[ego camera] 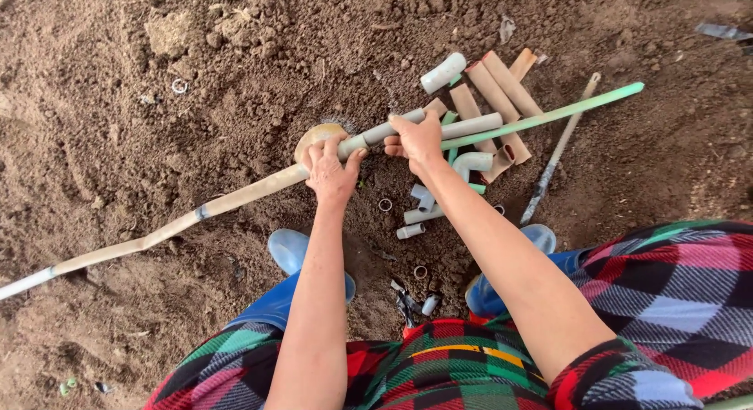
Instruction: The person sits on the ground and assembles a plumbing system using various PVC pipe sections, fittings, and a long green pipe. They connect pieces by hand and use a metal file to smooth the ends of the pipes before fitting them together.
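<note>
Head view, both hands [375, 155] gripping pipe [259, 186], arms outstretched

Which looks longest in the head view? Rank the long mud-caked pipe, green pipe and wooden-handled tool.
1. Long mud-caked pipe, by far the longest.
2. Green pipe.
3. Wooden-handled tool, shortest, though its tip is dirt-covered, so its end is unsure.

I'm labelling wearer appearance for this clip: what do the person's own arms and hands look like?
Both hands, left hand and right hand, are bare: no gloves, rings or watch visible. The forearms are uncovered; a red, green and blue plaid sleeve is pushed up the right arm.
</note>
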